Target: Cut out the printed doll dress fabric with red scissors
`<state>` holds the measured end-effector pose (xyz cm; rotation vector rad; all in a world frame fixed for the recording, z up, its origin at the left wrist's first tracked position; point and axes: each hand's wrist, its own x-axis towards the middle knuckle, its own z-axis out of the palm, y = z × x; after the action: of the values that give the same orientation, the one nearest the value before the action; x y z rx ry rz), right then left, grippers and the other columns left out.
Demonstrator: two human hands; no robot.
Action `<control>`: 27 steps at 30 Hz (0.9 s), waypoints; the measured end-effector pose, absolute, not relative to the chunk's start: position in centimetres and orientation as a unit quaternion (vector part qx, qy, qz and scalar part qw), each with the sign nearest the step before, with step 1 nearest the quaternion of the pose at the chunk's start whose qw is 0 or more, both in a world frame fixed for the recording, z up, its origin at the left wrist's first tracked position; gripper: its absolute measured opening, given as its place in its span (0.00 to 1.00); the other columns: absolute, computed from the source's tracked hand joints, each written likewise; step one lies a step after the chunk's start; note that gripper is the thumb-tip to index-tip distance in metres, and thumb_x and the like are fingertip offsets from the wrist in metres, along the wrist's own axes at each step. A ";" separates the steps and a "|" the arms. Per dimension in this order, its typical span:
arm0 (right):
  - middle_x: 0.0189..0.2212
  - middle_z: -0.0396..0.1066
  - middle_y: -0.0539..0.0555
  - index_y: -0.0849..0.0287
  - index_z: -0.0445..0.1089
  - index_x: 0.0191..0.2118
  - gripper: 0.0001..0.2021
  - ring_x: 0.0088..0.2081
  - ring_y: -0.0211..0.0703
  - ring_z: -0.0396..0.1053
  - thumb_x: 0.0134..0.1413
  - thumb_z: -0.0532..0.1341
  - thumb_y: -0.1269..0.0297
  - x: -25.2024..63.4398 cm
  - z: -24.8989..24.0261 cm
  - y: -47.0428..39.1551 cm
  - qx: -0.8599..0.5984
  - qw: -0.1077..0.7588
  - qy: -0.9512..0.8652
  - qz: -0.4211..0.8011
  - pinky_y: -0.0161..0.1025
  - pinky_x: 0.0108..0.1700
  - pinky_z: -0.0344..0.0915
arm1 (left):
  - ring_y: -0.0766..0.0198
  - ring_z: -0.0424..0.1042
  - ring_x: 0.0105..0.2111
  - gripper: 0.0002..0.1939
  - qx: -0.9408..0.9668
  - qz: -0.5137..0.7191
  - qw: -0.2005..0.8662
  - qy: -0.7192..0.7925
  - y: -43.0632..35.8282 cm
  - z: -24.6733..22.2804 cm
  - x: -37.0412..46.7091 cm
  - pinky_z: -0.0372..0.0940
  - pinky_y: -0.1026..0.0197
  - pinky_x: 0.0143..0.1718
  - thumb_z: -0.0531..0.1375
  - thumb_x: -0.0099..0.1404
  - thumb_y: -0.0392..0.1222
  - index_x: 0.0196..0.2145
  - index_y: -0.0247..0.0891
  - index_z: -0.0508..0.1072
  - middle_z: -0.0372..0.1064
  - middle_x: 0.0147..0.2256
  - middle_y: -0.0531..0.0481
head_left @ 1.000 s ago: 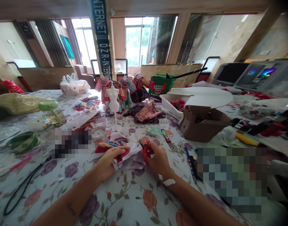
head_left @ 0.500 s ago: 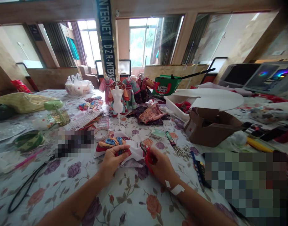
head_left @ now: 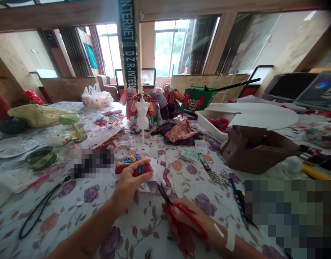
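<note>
My left hand (head_left: 134, 176) pinches a piece of white fabric (head_left: 157, 171) with a red patterned trim (head_left: 166, 172) and red, orange and blue parts bunched under the fingers. In my right hand (head_left: 185, 216) are red-handled scissors (head_left: 188, 221), their dark blades pointing up and left, just below the fabric's lower edge and apart from my left hand. White strips of tape are stuck on my right wrist. Behind the fabric stands a white mannequin (head_left: 142, 115) on a thin stand, and small dressed figures (head_left: 156, 102) are grouped behind it.
A brown cardboard box (head_left: 246, 154) and a white tray (head_left: 208, 127) stand to the right. Near them lie silvery beads (head_left: 219, 178) and dark red fabric (head_left: 178, 132). At left are a green-lidded jug (head_left: 73, 127), a green tape roll (head_left: 42, 158) and a black cord (head_left: 41, 212).
My right hand has drawn the scissors down and away from the fabric's edge. The patterned trim now shows at the fabric's right side. The whole view has shifted slightly.
</note>
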<state>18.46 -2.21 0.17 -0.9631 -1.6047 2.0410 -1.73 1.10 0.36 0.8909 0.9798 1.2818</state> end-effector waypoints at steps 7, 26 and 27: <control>0.18 0.65 0.50 0.62 0.64 0.26 0.26 0.13 0.29 0.59 0.53 0.54 0.40 18.1 0.8 -2.3 -0.320 0.163 -0.562 0.746 0.25 0.12 0.51 | 0.67 0.70 0.29 0.31 0.369 0.548 0.606 0.444 0.4 1.6 -1.4 0.65 0.69 0.30 0.70 0.46 0.41 0.50 0.38 0.72 0.74 0.33 0.49; 0.10 0.59 0.45 0.60 0.59 0.20 0.26 0.09 0.30 0.57 0.49 0.57 0.39 17.2 -0.5 -2.9 -0.386 0.224 -0.522 0.727 0.25 0.09 0.52 | 0.62 0.71 0.37 0.27 0.434 0.542 0.513 0.505 0.3 0.8 -0.9 0.65 0.68 0.35 0.70 0.46 0.43 0.46 0.39 0.76 0.74 0.41 0.48; 0.10 0.59 0.45 0.60 0.59 0.20 0.26 0.09 0.30 0.57 0.49 0.58 0.39 17.2 -0.5 -2.9 -0.388 0.224 -0.513 0.732 0.25 0.08 0.52 | 0.62 0.71 0.37 0.27 0.433 0.542 0.514 0.505 0.3 0.8 -0.9 0.65 0.68 0.35 0.70 0.46 0.43 0.46 0.39 0.76 0.74 0.41 0.48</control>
<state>17.22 -2.92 -0.50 -1.0700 -1.4163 2.0214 -0.89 0.32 0.85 1.0397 1.2132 1.3038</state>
